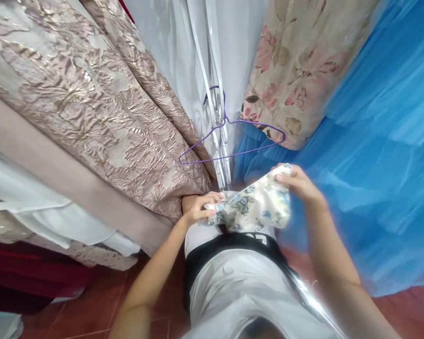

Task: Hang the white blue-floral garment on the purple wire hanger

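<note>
A piece of cream cloth (257,205) with a blue and green floral print is stretched between my hands, just above my lap. My left hand (203,209) pinches its left end. At the upper right corner, my right hand (295,181) grips the cloth between thumb and fingers. What kind of garment it is, I cannot tell. Beyond my hands a purple wire hanger (233,153) hangs with nothing on it, its hook by some white ribbons (214,61). Neither hand touches the hanger.
Pink and gold brocade fabric (92,103) hangs on the left, with white cloth (60,212) and dark red cloth (28,268) below. To the right hang a floral fabric (297,66) and blue tulle (381,155). Red tiles (95,301) cover the floor.
</note>
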`<state>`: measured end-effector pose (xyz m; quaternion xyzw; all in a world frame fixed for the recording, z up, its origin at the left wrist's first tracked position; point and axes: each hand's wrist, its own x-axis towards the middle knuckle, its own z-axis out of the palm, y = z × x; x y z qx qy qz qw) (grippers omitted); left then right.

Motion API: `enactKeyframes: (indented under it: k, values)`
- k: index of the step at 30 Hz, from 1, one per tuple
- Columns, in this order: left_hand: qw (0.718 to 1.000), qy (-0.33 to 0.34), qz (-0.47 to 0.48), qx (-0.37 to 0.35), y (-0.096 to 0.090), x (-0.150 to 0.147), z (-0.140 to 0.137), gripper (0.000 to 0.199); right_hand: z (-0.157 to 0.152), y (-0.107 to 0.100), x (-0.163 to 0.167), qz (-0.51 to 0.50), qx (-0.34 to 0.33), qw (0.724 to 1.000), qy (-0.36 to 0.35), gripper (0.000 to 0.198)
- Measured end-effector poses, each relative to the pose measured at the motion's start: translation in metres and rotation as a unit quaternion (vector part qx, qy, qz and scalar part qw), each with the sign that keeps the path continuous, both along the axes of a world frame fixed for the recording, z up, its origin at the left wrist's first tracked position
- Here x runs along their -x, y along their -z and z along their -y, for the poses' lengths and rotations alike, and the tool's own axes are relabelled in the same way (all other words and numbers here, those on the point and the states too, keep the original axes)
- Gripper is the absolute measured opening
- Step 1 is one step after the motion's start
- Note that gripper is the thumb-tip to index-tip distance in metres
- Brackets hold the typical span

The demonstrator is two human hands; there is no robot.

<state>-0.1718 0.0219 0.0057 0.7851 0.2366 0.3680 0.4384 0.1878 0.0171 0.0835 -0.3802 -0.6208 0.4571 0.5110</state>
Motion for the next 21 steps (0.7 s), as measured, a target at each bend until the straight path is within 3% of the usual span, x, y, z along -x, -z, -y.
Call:
enactKeyframes:
  k: [2, 5, 7, 9, 11, 14, 17, 21]
  values:
    - [0.998, -0.057, -0.019, -0.006, -0.026, 0.023, 0.005, 0.049, -0.017, 0.001, 0.004, 0.002, -0.051, 0.998, 0.035, 0.022]
    - [0.979, -0.130, -0.154, -0.025, -0.058, 0.050, 0.005, 0.029, -0.046, -0.002, 0.009, -0.009, -0.120, 0.986, 0.111, 0.019]
    - [0.957, -0.161, -0.227, -0.081, -0.071, 0.065, -0.002, 0.023, -0.065, -0.008, 0.013, 0.009, -0.170, 0.976, 0.134, 0.017]
    - [0.928, -0.196, -0.270, -0.163, -0.080, 0.078, -0.018, 0.022, -0.079, -0.015, 0.021, 0.052, -0.204, 0.969, 0.128, 0.015]
    - [0.896, -0.224, -0.303, -0.233, -0.086, 0.091, -0.039, 0.027, -0.089, -0.020, 0.031, 0.107, -0.197, 0.969, 0.104, 0.015]
    - [0.870, -0.250, -0.323, -0.277, -0.093, 0.106, -0.070, 0.030, -0.091, -0.020, 0.047, 0.185, -0.174, 0.965, 0.068, 0.020]
    - [0.875, -0.251, -0.306, -0.279, -0.099, 0.110, -0.087, 0.026, -0.080, -0.017, 0.054, 0.215, -0.191, 0.955, 0.070, 0.021]
    - [0.898, -0.246, -0.234, -0.282, -0.111, 0.100, -0.083, 0.024, -0.060, -0.013, 0.052, 0.205, -0.187, 0.957, 0.088, 0.015]
